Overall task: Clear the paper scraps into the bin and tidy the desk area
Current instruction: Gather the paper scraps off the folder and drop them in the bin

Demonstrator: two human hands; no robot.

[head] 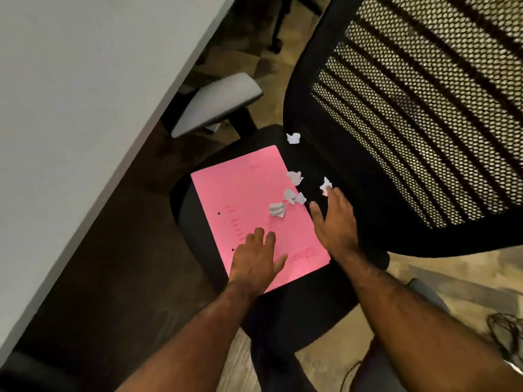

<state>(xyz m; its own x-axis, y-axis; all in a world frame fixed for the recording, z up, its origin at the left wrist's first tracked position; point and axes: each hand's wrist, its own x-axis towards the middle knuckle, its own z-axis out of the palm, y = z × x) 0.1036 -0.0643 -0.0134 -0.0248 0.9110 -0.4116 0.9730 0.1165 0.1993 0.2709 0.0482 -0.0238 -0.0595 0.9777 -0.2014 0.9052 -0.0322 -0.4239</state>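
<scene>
A pink folder (249, 205) lies on the black seat of an office chair (300, 315). Several crumpled white paper scraps sit around its far right edge: one on the folder (276, 209), a pair at its edge (294, 197), one higher (295, 177), one on the seat near the backrest (293, 138). My left hand (254, 261) rests flat on the folder's near part, fingers spread. My right hand (335, 222) lies open on the seat beside the folder, its fingertips touching another scrap (325, 185).
The chair's mesh backrest (424, 108) rises at the right. A grey armrest (215, 103) sticks out at the far left of the seat, under the edge of a pale desk (85, 94). Dark cables (506, 332) lie on the floor at the lower right.
</scene>
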